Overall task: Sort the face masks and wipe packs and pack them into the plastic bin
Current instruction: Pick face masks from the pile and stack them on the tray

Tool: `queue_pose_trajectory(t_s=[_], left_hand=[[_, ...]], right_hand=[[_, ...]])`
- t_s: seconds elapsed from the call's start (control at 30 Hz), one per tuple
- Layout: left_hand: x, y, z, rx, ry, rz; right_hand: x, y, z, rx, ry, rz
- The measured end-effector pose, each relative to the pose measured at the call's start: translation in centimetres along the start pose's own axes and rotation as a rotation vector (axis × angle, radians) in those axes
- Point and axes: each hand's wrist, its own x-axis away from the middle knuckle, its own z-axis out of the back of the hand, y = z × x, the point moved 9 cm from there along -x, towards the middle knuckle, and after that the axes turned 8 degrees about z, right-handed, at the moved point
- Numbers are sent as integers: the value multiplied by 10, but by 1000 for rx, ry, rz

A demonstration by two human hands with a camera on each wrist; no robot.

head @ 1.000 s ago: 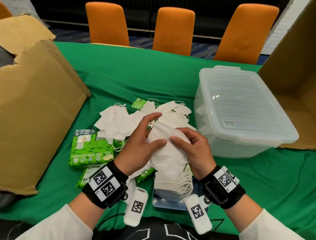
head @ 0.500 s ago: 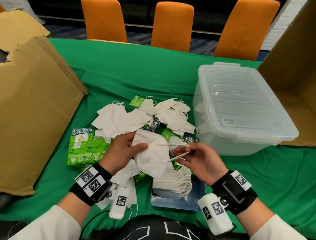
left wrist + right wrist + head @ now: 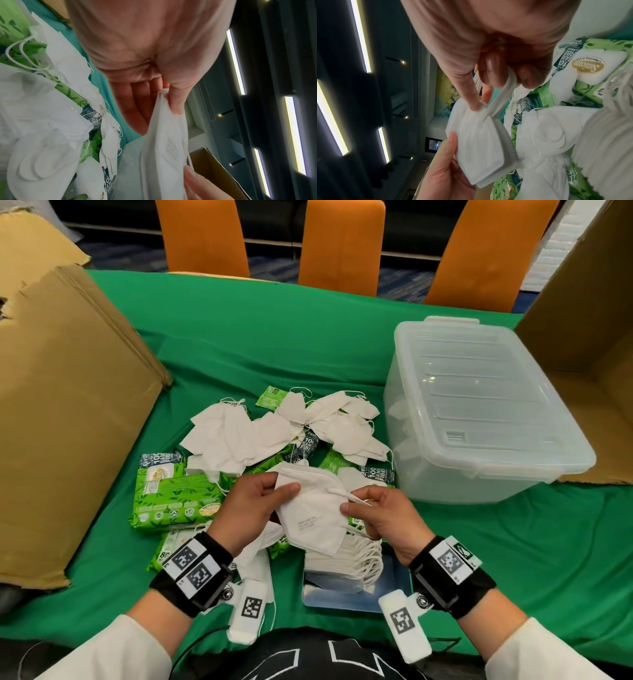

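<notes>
I hold one folded white face mask (image 3: 310, 513) above the table's near edge. My left hand (image 3: 255, 508) pinches its left edge, thumb on top (image 3: 175, 102). My right hand (image 3: 380, 513) pinches the right edge, with the ear strap (image 3: 503, 92) caught between its curled fingers. Under the mask lies a neat stack of masks (image 3: 344, 565) on a blue sheet (image 3: 394, 594). Loose masks (image 3: 239, 436) and green wipe packs (image 3: 171, 496) are heaped further out. The clear plastic bin (image 3: 479, 412) stands at the right with its lid on.
A flattened cardboard sheet (image 3: 65, 405) leans at the left, and an open cardboard box (image 3: 589, 313) stands behind the bin at the right. Three orange chairs (image 3: 342, 244) line the table's far side. Green cloth (image 3: 274, 337) covers the table.
The mask has been lifted off the stack and turned; my right hand went from pressing on it to pulling its ear strap sideways, then back against the mask's right edge.
</notes>
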Motion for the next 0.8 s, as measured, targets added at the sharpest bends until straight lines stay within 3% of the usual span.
queue_pose_trajectory(t_s=[0.27, 0.8], left_hand=[[4, -5, -3, -9, -63, -48], [0, -9, -2, -253, -39, -137]], right_hand=[[4, 7, 0, 46, -30, 40], [4, 27, 11, 159, -92, 60]])
